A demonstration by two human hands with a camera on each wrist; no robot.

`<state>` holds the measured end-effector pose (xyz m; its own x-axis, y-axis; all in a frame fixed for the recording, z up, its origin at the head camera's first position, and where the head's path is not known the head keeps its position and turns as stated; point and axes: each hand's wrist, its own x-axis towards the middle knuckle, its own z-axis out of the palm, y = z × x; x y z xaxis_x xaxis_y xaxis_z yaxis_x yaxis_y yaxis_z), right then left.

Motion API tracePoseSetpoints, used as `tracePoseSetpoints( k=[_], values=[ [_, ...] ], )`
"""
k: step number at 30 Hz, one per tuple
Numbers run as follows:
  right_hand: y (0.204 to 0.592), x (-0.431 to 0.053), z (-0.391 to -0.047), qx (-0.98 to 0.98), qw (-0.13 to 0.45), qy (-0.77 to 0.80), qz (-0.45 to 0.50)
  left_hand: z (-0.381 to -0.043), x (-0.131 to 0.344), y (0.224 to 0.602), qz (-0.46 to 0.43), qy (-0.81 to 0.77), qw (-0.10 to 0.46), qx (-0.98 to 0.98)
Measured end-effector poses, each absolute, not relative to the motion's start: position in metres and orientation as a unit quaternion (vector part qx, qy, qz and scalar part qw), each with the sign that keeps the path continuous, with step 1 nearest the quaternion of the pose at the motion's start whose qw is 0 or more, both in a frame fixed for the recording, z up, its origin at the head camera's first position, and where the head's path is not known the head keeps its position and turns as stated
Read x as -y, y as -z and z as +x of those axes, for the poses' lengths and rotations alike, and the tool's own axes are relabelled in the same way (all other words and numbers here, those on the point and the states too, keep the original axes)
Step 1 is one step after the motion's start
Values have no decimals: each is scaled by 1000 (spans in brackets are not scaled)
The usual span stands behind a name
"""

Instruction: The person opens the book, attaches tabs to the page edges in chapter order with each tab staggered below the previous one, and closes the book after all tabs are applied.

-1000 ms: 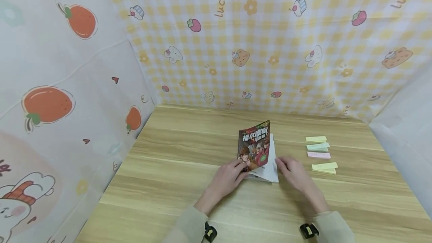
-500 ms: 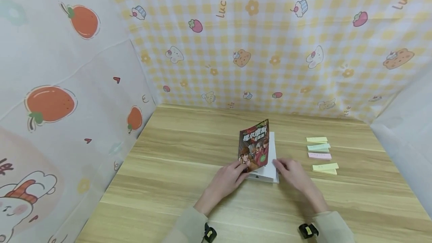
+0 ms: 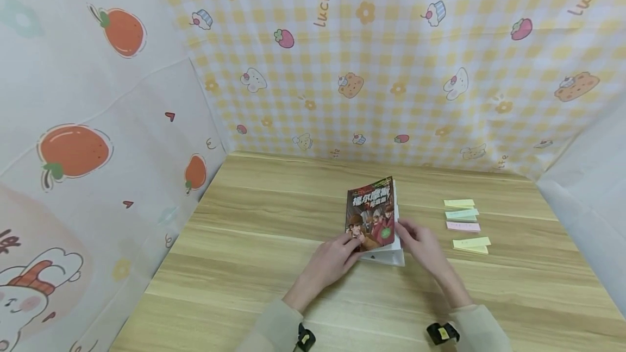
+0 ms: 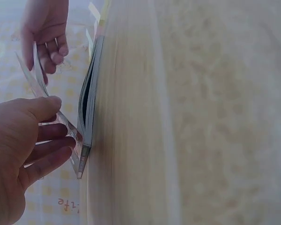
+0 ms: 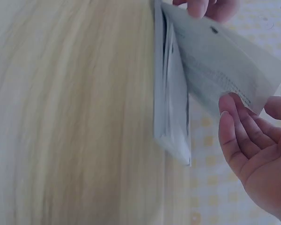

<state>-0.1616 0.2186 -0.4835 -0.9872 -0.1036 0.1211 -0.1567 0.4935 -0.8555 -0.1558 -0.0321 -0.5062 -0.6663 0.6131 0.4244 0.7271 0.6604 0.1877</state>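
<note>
A paperback book (image 3: pixel 370 214) with a dark illustrated cover and Chinese lettering lies on the table, its front cover and some leaves raised off the pages beneath. My left hand (image 3: pixel 331 257) grips the lower left of the raised cover; in the left wrist view its thumb (image 4: pixel 46 108) lies on one side and its fingers on the other. At the free edge, my right hand (image 3: pixel 424 244) pinches a lifted page (image 5: pixel 225 61) between thumb and fingertips. The remaining page block (image 5: pixel 175 93) fans slightly apart below. White paper shows under the cover's right and lower edges.
To the right lie several folded sticky notes in a column: a yellow one (image 3: pixel 458 203), a green one (image 3: pixel 462 214), a pink one (image 3: pixel 463 226) and another yellow one (image 3: pixel 471 243). A yellow checked cloth (image 3: pixel 371 58) hangs behind the wooden table (image 3: pixel 254 205).
The raised cover has swung down to the right, hiding more of the white page. My right hand has shifted slightly at the book's edge; the left has stayed nearly in place.
</note>
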Motion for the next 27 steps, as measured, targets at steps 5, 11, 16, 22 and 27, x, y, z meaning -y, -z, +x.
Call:
tracePoseSetpoints(
  k=[5, 11, 16, 22, 27],
  values=[
    [476, -209, -162, 854, 40, -512, 80, -156, 30, 505, -376, 171, 161, 897],
    [468, -199, -162, 848, 43, -519, 102, -157, 29, 506, -367, 192, 143, 899],
    [466, -191, -165, 836, 51, -535, 112, -157, 30, 506, -362, 242, 137, 890],
    [467, -184, -168, 827, 55, -545, 126, -157, 28, 500, -355, 301, 117, 877],
    [464, -177, -167, 817, 48, -561, 126, -159, 27, 491, -340, 335, 109, 872]
  ],
)
